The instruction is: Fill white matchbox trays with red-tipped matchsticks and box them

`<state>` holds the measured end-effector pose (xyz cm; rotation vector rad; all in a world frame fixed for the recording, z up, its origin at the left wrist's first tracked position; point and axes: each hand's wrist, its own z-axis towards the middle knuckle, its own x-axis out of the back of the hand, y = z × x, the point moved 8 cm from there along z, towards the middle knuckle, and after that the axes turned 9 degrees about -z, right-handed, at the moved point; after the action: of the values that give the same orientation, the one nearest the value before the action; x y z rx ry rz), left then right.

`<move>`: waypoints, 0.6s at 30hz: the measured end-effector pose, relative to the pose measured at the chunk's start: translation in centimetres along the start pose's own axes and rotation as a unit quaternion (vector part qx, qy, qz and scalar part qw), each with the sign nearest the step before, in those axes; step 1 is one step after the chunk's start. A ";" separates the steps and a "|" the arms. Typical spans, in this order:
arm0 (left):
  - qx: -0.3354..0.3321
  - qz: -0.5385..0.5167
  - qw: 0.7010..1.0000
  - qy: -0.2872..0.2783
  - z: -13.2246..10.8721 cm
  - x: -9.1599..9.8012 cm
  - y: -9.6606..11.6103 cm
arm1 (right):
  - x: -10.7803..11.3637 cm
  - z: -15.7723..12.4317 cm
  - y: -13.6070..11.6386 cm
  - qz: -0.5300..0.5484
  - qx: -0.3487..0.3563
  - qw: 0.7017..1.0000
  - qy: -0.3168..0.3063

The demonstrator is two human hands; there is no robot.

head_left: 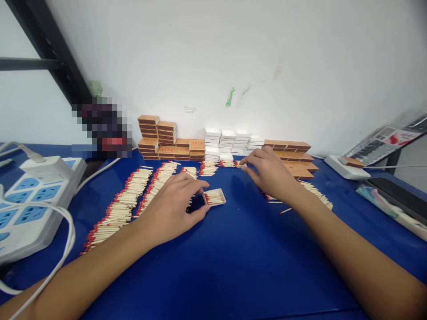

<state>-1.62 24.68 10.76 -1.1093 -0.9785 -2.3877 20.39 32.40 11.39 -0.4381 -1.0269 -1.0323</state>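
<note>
A small white matchbox tray (218,203) with red-tipped matches inside rests on the blue table. My left hand (175,204) holds its left end between thumb and fingers. Farther back, my right hand (268,172) reaches to a small pile of matches (239,164), with thumb and fingertips closing on the sticks. How many sticks it has is too small to make out. Loose matches (136,186) lie in long rows left of the tray, partly behind my left hand. More matches (316,193) lie beneath and beyond my right forearm.
Brown matchboxes (182,150) are stacked against the wall, with white trays (227,141) beside them and more brown boxes (298,156) at right. A power strip (43,200) with white cables is on the left. A phone (400,193) and a white adapter (347,168) lie right.
</note>
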 end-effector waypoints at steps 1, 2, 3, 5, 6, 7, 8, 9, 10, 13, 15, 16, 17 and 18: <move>0.000 0.001 1.000 0.000 0.0 0.0 0.0 | -0.7 -0.1 1.0 -0.006 -0.006 1.000 -0.010; -0.001 0.001 1.000 0.000 0.0 0.0 0.0 | -1.3 -0.2 1.7 -0.010 -0.009 1.000 -0.019; -0.001 0.001 1.000 -0.001 0.0 0.0 0.1 | -1.8 -0.3 2.1 -0.011 -0.010 1.000 -0.026; -0.002 -0.001 1.000 -0.004 0.0 0.0 0.1 | -2.5 -0.5 2.6 -0.014 -0.009 0.999 -0.031; -0.002 -0.001 1.000 -0.004 0.0 0.0 0.1 | -2.7 -0.5 2.6 -0.016 -0.008 0.999 -0.029; -0.003 -0.002 1.000 -0.002 0.0 0.0 0.1 | -2.8 -0.5 2.6 -0.017 -0.006 0.999 -0.027; -0.004 -0.003 1.000 0.001 0.0 0.0 0.1 | -2.8 -0.6 2.6 -0.018 -0.005 1.000 -0.024; -0.006 -0.004 1.000 0.003 0.0 0.0 0.1 | -2.8 -0.6 2.6 -0.019 -0.005 1.000 -0.021; -0.008 -0.004 1.000 0.005 0.0 0.0 0.1 | -2.8 -0.5 2.6 -0.019 -0.004 1.000 -0.020; -0.011 -0.004 1.000 0.006 0.1 0.0 0.0 | -2.8 -0.5 2.6 -0.016 -0.005 1.000 -0.024; -0.010 0.000 1.000 0.005 0.0 0.0 0.0 | -2.9 -0.4 2.7 -0.009 -0.004 1.000 -0.029; -0.009 0.001 1.000 0.005 0.0 0.0 0.0 | -2.9 -0.4 2.7 -0.005 -0.004 0.999 -0.032; -0.008 0.002 1.000 0.004 0.0 0.0 -0.1 | -3.0 -0.4 2.8 -0.003 -0.003 0.999 -0.034; -0.007 0.002 1.000 0.002 0.0 0.0 -0.1 | -3.1 -0.4 2.8 -0.004 -0.003 0.999 -0.038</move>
<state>-1.67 24.72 10.70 -1.1098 -0.9593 -2.3969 22.60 34.98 8.98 -0.4808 -1.0937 -1.0323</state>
